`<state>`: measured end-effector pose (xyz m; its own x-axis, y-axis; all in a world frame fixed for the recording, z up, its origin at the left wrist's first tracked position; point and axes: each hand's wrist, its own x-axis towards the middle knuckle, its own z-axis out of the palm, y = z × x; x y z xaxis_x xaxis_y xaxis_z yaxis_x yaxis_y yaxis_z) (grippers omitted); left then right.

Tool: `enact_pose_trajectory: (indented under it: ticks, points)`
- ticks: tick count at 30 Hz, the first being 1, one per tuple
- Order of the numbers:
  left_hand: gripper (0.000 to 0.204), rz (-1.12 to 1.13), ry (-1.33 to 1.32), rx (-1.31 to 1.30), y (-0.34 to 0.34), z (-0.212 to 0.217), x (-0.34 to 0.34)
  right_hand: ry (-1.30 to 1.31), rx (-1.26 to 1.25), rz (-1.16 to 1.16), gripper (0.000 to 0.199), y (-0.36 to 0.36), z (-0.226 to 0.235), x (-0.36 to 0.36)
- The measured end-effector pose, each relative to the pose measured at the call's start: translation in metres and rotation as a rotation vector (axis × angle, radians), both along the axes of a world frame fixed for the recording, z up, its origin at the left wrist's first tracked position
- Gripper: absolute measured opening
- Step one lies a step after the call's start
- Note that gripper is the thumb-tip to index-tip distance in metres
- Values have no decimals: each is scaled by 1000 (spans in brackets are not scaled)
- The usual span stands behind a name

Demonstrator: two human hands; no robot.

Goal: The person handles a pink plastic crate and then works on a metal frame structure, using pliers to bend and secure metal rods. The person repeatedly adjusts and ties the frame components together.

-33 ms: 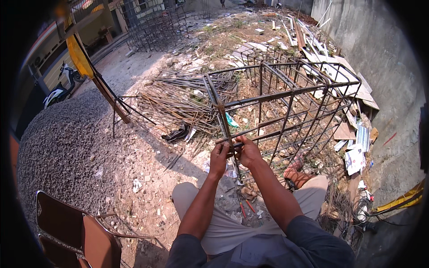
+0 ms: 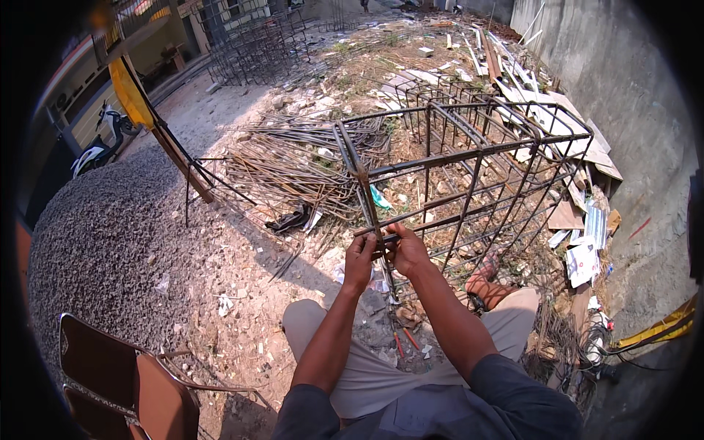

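A rebar cage (image 2: 480,152) of dark rods and square hoops stands in front of me. Both hands meet at its near lower end, where a lengthwise rod crosses an upright hoop. My left hand (image 2: 361,258) is closed round the crossing from the left, thumb and fingers pinched at the bar. From the right, my right hand (image 2: 408,251) closes on the same spot with its fingers curled. Any thin wire between the fingertips is too small to make out. Below the hands, a tool with two red handles (image 2: 406,340) lies on the ground between my legs.
Loose rebar (image 2: 301,165) lies piled beyond the cage. Gravel (image 2: 103,242) is heaped at left, near a brown chair (image 2: 165,392). A leaning post (image 2: 172,150) carries yellow sheeting. Scrap boards (image 2: 550,125) line the grey wall (image 2: 623,95). Tangled wire (image 2: 568,345) lies at right.
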<state>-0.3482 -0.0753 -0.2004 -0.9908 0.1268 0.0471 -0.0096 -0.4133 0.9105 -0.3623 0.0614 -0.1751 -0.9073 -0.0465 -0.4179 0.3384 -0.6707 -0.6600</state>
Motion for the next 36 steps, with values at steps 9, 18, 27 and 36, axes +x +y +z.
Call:
enact_pose_trajectory:
  ticks: [9,18,27,36]
  points:
    - [29,-13,6,8,0,3,0,61,-162,-85,21,-2,7,8]
    - [31,79,64,-219,-4,-11,-6,145,-228,-132,15,-10,-3,2]
    - [38,126,181,-608,-14,21,6,58,42,-7,16,1,5,10]
    - [41,-39,260,-912,-42,51,9,118,68,35,23,-2,2,13]
